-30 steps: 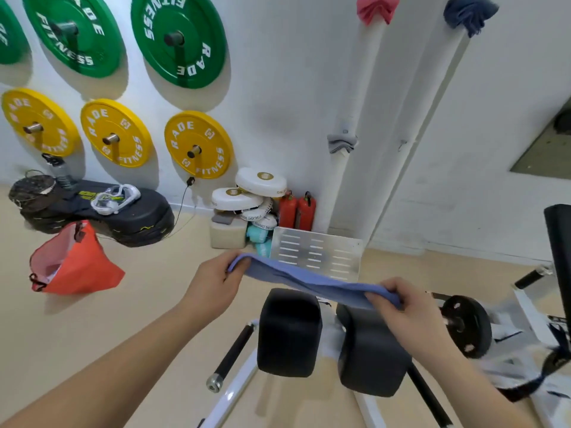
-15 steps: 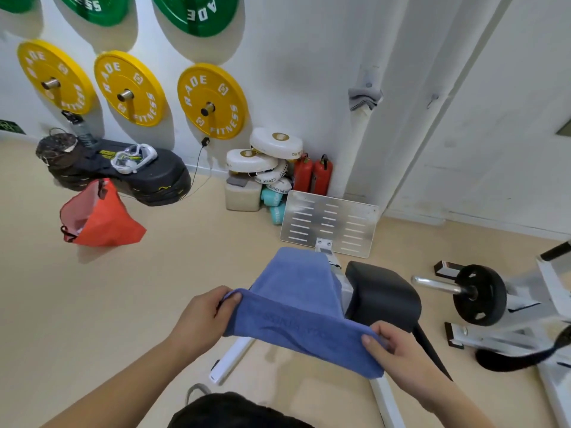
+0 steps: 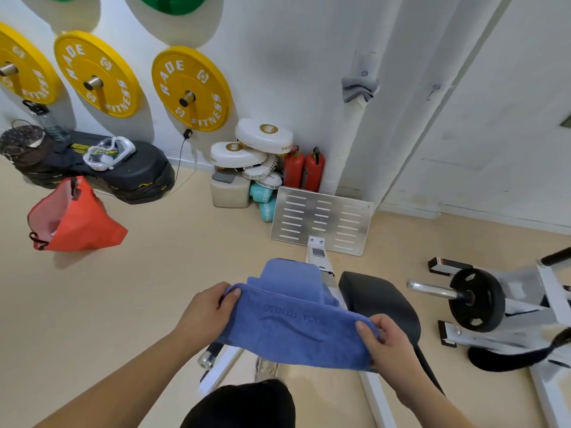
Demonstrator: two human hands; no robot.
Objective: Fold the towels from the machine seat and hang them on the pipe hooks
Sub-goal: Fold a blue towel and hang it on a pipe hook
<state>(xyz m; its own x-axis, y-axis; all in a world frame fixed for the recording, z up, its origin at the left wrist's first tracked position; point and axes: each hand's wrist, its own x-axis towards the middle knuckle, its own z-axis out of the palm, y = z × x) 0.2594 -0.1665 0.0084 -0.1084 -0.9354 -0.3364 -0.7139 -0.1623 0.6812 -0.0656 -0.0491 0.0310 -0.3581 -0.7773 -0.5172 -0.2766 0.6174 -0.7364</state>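
We pinch the soft blue terry towel (image 3: 296, 329) at each end, left hand (image 3: 205, 310) and right hand (image 3: 384, 341), draped over the black padded roller (image 3: 383, 301), "FITNESS" stitched on it, yellow "RADE FITNESS" plates (image 3: 191, 88) on the wall.

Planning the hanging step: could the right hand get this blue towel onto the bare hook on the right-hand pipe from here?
Probably not yet. The right hand and left hand both grip the blue towel low down, and the bare hook sits far across the floor, beyond the black pad.
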